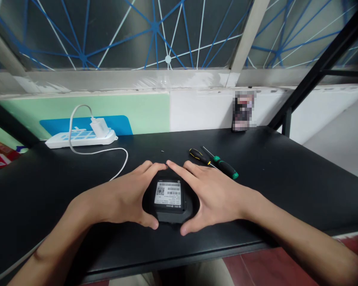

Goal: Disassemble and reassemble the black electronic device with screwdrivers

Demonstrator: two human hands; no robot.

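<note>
A small black box-shaped device (170, 216) lies on the black table near its front edge. On its upper face is a white label (168, 194) with barcodes and a square code. My left hand (131, 196) curves around its left side, thumb at the near edge and fingers at the far edge. From the other side my right hand (210, 194) clasps it the same way. My index fingertips meet just beyond the device. Its far corners and sides are partly hidden by my hands.
Beyond my right hand lie a black-and-yellow screwdriver (200, 156) and a green-and-black screwdriver (226, 167), crossing. A white power strip (80, 139) with a plugged charger (100, 127) stands at the back left; its white cable (127, 157) runs toward my left arm. A red packet (1, 155) is far left.
</note>
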